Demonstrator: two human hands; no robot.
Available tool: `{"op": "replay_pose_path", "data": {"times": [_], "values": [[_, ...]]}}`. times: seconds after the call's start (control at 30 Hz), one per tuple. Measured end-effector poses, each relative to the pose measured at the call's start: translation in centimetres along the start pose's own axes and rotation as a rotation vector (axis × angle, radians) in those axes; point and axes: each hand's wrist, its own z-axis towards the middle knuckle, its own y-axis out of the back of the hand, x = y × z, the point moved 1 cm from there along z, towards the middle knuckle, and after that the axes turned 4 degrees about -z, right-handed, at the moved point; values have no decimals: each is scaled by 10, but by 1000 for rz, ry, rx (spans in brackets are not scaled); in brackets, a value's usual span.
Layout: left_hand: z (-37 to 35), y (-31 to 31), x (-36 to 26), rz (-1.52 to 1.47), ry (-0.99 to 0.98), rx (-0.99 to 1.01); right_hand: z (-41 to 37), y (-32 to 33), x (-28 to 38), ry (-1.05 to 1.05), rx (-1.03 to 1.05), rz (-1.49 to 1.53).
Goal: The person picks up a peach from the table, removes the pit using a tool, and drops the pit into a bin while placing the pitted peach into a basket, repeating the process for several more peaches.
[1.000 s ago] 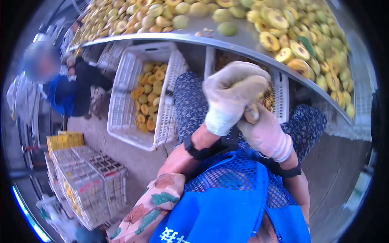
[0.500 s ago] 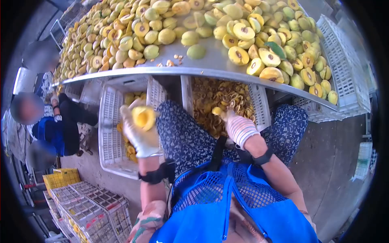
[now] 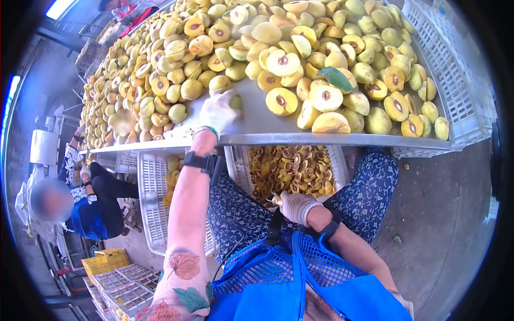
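Note:
My left hand [image 3: 217, 113], in a white glove, reaches over the metal table [image 3: 251, 120] with its fingers curled round a greenish-yellow peach half [image 3: 236, 101]. Another peach half [image 3: 219, 84] lies right at its fingertips. Low in front of my lap, my right hand [image 3: 297, 207] wears a striped glove and is closed. A small, pale, shiny piece pokes out at its fingertips; I cannot tell what it is. Beneath that hand stands a crate of brown-yellow peach scraps [image 3: 292, 168].
Halved peaches [image 3: 166, 64] are heaped across the table, with a green leaf [image 3: 337, 79] on top. White crates stand under the table [image 3: 152, 198] and at its right end [image 3: 455, 80]. Stacked crates [image 3: 126, 291] are lower left. A co-worker [image 3: 96, 214] sits at the left.
My left hand has gone from above the left crate up onto the table; the pitted peach half is out of it. My right hand has drawn back toward my lap. The view has tilted.

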Motion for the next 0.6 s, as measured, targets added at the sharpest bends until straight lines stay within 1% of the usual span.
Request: {"op": "replay_pose_path", "data": {"times": [0.03,0.1,0.13,0.17,0.2,0.23,0.27,0.3,0.33,0.37,0.4,0.43,0.47,0.5,0.53,0.57,0.6], "values": [[7,-3,3,8,-2,3,1,4,-5,4,-3,7],[9,5,-4,45,37,70,3,9,-12,-2,17,13],[7,3,6,50,44,68,4,10,-14,0,30,8],[7,0,23,-79,79,-26,12,2,-19,-52,3,9],[4,2,30,-211,111,-118,11,10,-17,-45,0,7],[-3,1,36,-220,77,-85,6,19,-14,84,-41,-80],[-8,-2,38,-107,-70,-83,0,21,-11,213,-71,-171],[-6,-5,39,-58,-249,-173,20,-4,-25,-25,-109,92],[4,-19,49,-166,-229,-148,7,6,-17,0,-123,99],[-14,-7,26,-399,-92,-100,6,6,-12,35,-133,152],[-22,22,-17,82,-97,108,21,-19,-26,-2,-207,43],[17,-62,38,157,-127,-101,31,-34,-46,302,-153,-201],[-5,-8,3,211,-121,16,21,-20,-28,406,-85,-514],[5,-23,15,119,-120,-92,13,-11,-16,414,-176,-443],[3,-7,10,108,-100,48,11,-4,-4,207,-103,-329],[0,0,9,61,-71,96,27,-19,-15,42,-241,-70],[-3,11,4,78,-39,212,29,-20,-14,-41,-203,-111]]}}
